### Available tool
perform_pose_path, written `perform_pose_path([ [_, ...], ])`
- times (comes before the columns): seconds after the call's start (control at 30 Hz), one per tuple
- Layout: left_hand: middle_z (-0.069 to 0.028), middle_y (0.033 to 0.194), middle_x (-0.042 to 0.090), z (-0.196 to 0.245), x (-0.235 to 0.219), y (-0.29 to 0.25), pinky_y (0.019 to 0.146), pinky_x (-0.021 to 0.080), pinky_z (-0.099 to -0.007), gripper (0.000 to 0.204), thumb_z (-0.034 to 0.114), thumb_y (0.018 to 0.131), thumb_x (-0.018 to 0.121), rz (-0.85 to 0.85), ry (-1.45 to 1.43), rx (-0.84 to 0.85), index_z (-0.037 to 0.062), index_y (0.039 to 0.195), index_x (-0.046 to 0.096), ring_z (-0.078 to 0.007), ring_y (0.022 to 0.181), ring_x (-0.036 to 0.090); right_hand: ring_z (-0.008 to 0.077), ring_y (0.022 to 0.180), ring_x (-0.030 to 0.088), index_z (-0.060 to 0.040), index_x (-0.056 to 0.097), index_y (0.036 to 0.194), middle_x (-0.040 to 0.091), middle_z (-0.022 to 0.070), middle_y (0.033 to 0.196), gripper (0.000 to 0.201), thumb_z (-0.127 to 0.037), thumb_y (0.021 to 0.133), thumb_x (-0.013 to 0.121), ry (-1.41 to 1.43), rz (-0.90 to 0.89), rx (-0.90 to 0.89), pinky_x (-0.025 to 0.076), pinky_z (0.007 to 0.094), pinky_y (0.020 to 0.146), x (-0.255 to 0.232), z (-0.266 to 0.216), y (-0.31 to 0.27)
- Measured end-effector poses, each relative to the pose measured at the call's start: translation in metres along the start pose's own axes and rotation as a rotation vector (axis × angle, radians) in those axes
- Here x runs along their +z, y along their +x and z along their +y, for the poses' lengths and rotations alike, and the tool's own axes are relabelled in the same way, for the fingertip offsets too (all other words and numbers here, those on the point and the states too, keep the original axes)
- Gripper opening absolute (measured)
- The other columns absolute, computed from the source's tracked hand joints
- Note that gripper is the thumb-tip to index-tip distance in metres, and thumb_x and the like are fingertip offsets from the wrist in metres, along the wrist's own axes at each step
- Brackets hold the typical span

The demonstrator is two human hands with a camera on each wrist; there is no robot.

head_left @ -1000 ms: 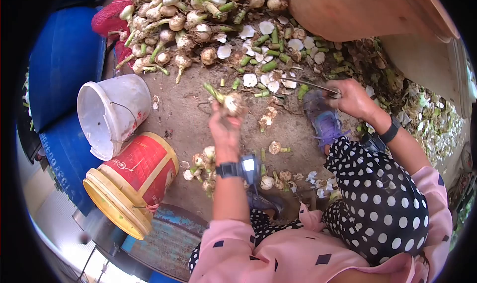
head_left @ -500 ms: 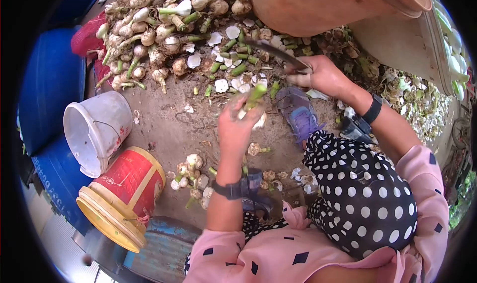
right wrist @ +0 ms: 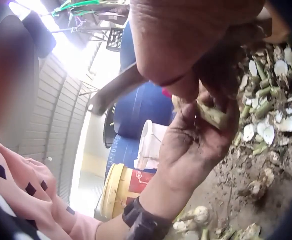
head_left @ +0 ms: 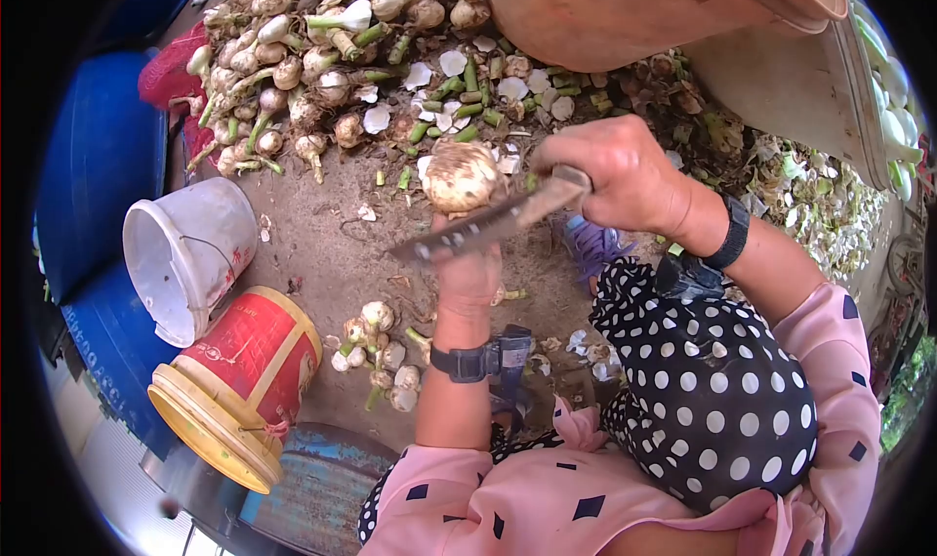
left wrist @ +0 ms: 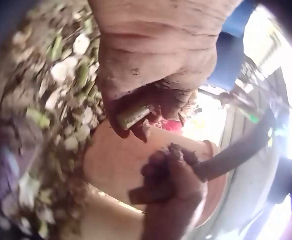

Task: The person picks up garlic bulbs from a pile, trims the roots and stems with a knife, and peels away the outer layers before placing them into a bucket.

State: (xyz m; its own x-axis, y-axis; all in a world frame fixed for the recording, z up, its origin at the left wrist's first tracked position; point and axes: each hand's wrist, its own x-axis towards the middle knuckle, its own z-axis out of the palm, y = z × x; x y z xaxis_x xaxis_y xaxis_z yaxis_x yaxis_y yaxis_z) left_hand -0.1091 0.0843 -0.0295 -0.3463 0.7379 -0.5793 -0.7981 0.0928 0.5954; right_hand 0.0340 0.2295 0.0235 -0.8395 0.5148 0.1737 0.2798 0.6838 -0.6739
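My left hand (head_left: pixel 470 278) holds a garlic bulb (head_left: pixel 459 177), its brown, dirt-stained side turned up in the head view. The cut green stem (left wrist: pixel 133 118) pokes out below the palm in the left wrist view and lies along the fingers in the right wrist view. My right hand (head_left: pixel 625 170) grips a knife (head_left: pixel 488 226) by its handle. The dark blade points left, crossing in front of the bulb's lower edge and the left hand in the head view. In the right wrist view the right hand (right wrist: pixel 196 40) hides most of the bulb.
A heap of garlic (head_left: pixel 283 68) lies at the back left, with cut stems and white slices beside it. Several trimmed bulbs (head_left: pixel 379 351) lie near the left wrist. A white bucket (head_left: pixel 195 253), a red-and-yellow bucket (head_left: pixel 244 361) and an orange tub (head_left: pixel 644 19) stand around.
The left hand has turned the garlic bulb over from stem up to stem down. My right hand has brought the knife left and toward me, across the left hand.
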Motion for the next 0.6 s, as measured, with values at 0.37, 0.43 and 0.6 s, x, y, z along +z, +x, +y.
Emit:
perform_pose_path([
  [0.37, -0.0055, 0.083, 0.062, -0.004, 0.004, -0.019, 0.060, 0.046, -0.0254, 0.016, -0.007, 0.080, 0.054, -0.116, 0.307, 0.084, -0.0064, 0.092, 0.064, -0.0089, 0.070, 0.055, 0.0266, 0.061, 0.062, -0.0116, 0.055, 0.077, 0.057, 0.0039, 0.064, 0.020, -0.010, 0.061, 0.065, -0.184, -0.056, 0.012, 0.049, 0.0379, 0.050, 0.005, -0.003, 0.000],
  [0.43, -0.0056, 0.084, 0.062, -0.008, -0.001, -0.023, 0.061, 0.046, -0.0250, 0.018, -0.002, 0.083, 0.054, -0.137, 0.482, 0.193, -0.0052, 0.098, 0.063, -0.0087, 0.072, 0.056, 0.0264, 0.062, 0.062, -0.0115, 0.054, 0.077, 0.057, 0.0044, 0.064, 0.020, -0.010, 0.061, 0.066, -0.233, -0.023, 0.025, 0.049, 0.0384, 0.050, 0.006, -0.001, 0.000],
  [0.6, -0.0102, 0.099, 0.063, -0.015, -0.005, -0.029, 0.064, 0.049, -0.0259, 0.033, 0.012, 0.090, 0.051, -0.256, 0.902, 0.418, -0.0025, 0.119, 0.053, -0.0141, 0.083, 0.060, 0.0280, 0.065, 0.063, -0.0098, 0.054, 0.077, 0.059, 0.0065, 0.067, 0.018, -0.010, 0.063, 0.065, -0.210, -0.018, 0.070, 0.051, 0.0388, 0.055, 0.010, 0.008, -0.004],
])
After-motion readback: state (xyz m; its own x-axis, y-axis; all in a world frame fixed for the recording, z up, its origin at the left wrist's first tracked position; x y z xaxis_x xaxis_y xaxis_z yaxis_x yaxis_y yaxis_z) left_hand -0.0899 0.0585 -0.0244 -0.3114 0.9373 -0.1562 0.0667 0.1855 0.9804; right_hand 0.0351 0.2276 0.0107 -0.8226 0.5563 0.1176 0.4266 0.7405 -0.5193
